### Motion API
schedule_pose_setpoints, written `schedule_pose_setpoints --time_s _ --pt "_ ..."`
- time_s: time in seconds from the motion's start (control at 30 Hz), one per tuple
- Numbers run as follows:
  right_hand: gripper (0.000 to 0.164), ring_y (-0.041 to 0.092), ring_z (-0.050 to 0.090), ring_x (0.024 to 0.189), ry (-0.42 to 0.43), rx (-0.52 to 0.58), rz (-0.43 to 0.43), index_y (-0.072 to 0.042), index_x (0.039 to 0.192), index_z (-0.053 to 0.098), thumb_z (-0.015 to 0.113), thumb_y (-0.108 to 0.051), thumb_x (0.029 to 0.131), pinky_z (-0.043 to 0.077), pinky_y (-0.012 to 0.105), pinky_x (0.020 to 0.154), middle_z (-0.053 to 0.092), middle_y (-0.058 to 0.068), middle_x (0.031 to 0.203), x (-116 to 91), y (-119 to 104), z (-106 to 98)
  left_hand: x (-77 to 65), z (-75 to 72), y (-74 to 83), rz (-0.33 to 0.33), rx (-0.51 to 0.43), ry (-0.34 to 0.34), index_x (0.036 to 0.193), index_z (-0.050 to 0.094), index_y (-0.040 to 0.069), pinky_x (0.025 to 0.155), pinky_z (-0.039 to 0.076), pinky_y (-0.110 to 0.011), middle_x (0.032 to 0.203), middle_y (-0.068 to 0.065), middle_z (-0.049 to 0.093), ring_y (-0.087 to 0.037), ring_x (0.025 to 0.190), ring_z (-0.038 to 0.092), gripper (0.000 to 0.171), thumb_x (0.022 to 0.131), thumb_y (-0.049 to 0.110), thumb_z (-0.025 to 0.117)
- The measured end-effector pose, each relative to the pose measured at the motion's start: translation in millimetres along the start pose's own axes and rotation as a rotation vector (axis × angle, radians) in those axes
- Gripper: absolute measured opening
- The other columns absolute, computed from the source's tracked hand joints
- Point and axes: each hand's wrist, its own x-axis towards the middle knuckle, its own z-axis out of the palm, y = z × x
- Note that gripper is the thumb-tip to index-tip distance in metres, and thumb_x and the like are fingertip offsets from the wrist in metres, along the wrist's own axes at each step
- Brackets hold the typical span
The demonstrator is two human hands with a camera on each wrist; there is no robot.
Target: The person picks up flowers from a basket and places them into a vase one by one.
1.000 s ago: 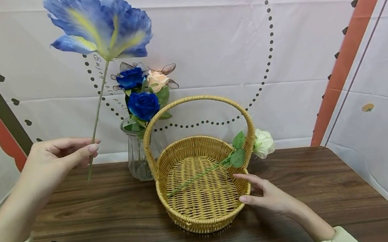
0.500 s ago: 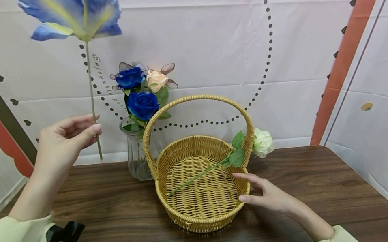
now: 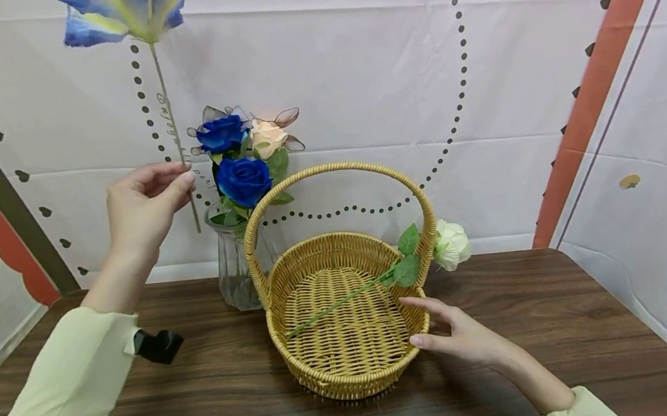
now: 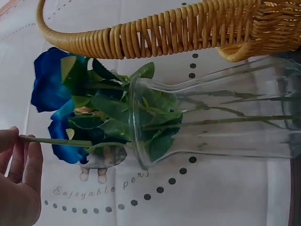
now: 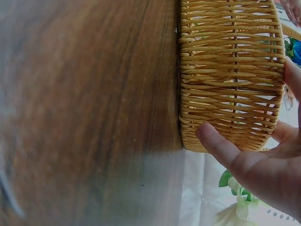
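Note:
My left hand [image 3: 146,208] pinches a blue artificial flower [image 3: 138,12] with yellow streaks by its thin stem, thumb against fingers. Its petals are cut off by the head view's top edge. The lower stem end [image 4: 77,142] points down beside the vase's roses in the left wrist view. A ribbed glass vase [image 3: 233,263] holds two blue roses [image 3: 243,181] and a peach rose [image 3: 267,136]. My right hand [image 3: 467,338] holds the right rim of a wicker basket [image 3: 356,381], fingers over the rim and one digit against the outer wall [image 5: 230,94].
A white rose [image 3: 452,246] lies across the basket, its stem inside and its bloom past the right rim. The basket's tall handle [image 3: 331,168] arches up in front of the vase. A patterned cloth [image 3: 352,58] hangs behind the dark wooden table [image 3: 220,405].
My left hand has moved right and up toward the vase with the blue flower, whose stem swung from leaning right to leaning slightly left. The right hand and basket stay put.

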Motion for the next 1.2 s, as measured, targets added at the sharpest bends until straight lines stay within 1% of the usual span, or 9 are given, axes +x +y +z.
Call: schedule_pose_setpoints --time_s 0.23,0.4,0.53,0.7,0.87,0.97,1.03,1.13,1.2 --pt "0.057 0.043 0.042 0.119 -0.004 -0.012 -0.002 0.002 0.137 0.034 0.059 -0.017 0.089 0.038 0.046 0.094 0.034 0.027 0.138 0 1 0 14.2 16.7 -11.8 0.063 0.100 0.055 0.100 0.066 0.000 0.061 0.049 -0.012 0.076 0.014 0.063 0.000 0.066 0.060 0.020 0.080 0.007 0.068" --pt "0.058 0.043 0.042 0.119 -0.003 -0.011 -0.005 0.003 0.137 0.034 0.059 -0.017 0.089 0.038 0.044 0.094 0.035 0.027 0.137 0 2 -1 21.4 23.2 -20.0 0.052 0.157 0.084 0.099 0.066 -0.002 0.060 0.048 -0.011 0.074 0.015 0.060 0.001 0.066 0.058 0.021 0.081 0.008 0.068" --pt "0.057 0.043 0.042 0.119 -0.007 0.001 -0.008 0.002 0.137 0.034 0.059 -0.016 0.089 0.038 0.042 0.095 0.035 0.028 0.137 0 2 0 23.6 25.2 -27.8 0.029 0.209 0.069 0.101 0.065 -0.004 0.060 0.047 -0.010 0.070 0.017 0.058 0.003 0.064 0.056 0.024 0.082 0.010 0.067" --pt "0.057 0.043 0.041 0.119 -0.009 -0.001 -0.017 0.003 0.137 0.034 0.059 -0.016 0.089 0.037 0.040 0.096 0.035 0.028 0.136 0 3 0 23.1 27.1 -39.6 0.016 0.319 0.025 0.101 0.066 -0.003 0.058 0.045 -0.010 0.068 0.017 0.056 0.005 0.061 0.053 0.023 0.084 0.012 0.065" --pt "0.056 0.043 0.041 0.120 -0.006 -0.008 -0.021 0.002 0.137 0.035 0.059 -0.016 0.089 0.037 0.032 0.096 0.034 0.029 0.136 1 3 0 19.6 27.7 -45.9 0.000 0.401 -0.012 0.101 0.066 -0.002 0.057 0.043 -0.009 0.073 0.004 0.060 0.005 0.061 0.051 0.023 0.084 0.014 0.062" --pt "0.056 0.042 0.040 0.120 0.000 -0.008 -0.008 0.000 0.137 0.035 0.059 -0.016 0.089 0.037 0.032 0.096 0.035 0.027 0.137 1 3 -1 17.9 26.4 -47.7 -0.012 0.433 -0.049 0.102 0.066 -0.003 0.058 0.044 -0.009 0.083 -0.009 0.065 0.008 0.061 0.050 0.025 0.085 0.014 0.061" --pt "0.056 0.042 0.040 0.120 0.000 -0.007 -0.006 0.000 0.137 0.035 0.059 -0.016 0.089 0.037 0.036 0.096 0.034 0.027 0.137 0 3 0 16.2 23.7 -48.2 -0.029 0.461 -0.083 0.105 0.066 -0.002 0.059 0.044 -0.010 0.091 -0.016 0.066 0.008 0.062 0.052 0.026 0.086 0.015 0.060" --pt "0.057 0.042 0.041 0.120 -0.001 -0.007 -0.008 0.001 0.137 0.034 0.059 -0.016 0.089 0.037 0.043 0.096 0.034 0.026 0.138 0 1 0 13.0 16.9 -47.7 -0.047 0.509 -0.134 0.110 0.063 -0.002 0.067 0.047 -0.021 0.102 -0.021 0.064 -0.005 0.075 0.060 0.031 0.085 0.017 0.061" --pt "0.057 0.043 0.041 0.119 -0.005 -0.010 -0.021 0.001 0.137 0.034 0.059 -0.016 0.089 0.036 0.047 0.096 0.034 0.027 0.137 0 1 0 11.2 11.2 -47.7 -0.007 0.573 -0.158 0.108 0.061 -0.004 0.071 0.048 -0.035 0.102 -0.025 0.062 -0.022 0.082 0.061 0.032 0.083 0.016 0.061"
